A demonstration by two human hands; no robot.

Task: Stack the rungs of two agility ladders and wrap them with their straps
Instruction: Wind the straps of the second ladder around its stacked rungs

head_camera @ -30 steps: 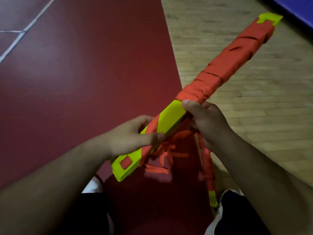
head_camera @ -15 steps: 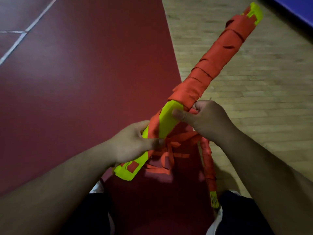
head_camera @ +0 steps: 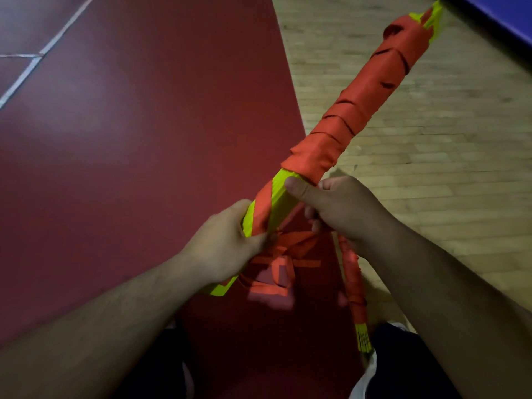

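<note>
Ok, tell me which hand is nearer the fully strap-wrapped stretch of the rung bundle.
Right. The right hand grips the rung bundle just below the wrapped stretch, thumb beside its edge; the left hand grips farther down, toward the near end.

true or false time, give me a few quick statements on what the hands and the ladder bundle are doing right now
1. The left hand and the right hand both grip the rung bundle. True.
2. The bundle's far part is wound in orange strap. True.
3. The bundle lies flat on the floor. False: the hands hold it up above the floor.
4. The bundle's bare part is blue. False: it is yellow-green.
5. All the strap is wound on. False: loose loops hang below the hands.
</note>
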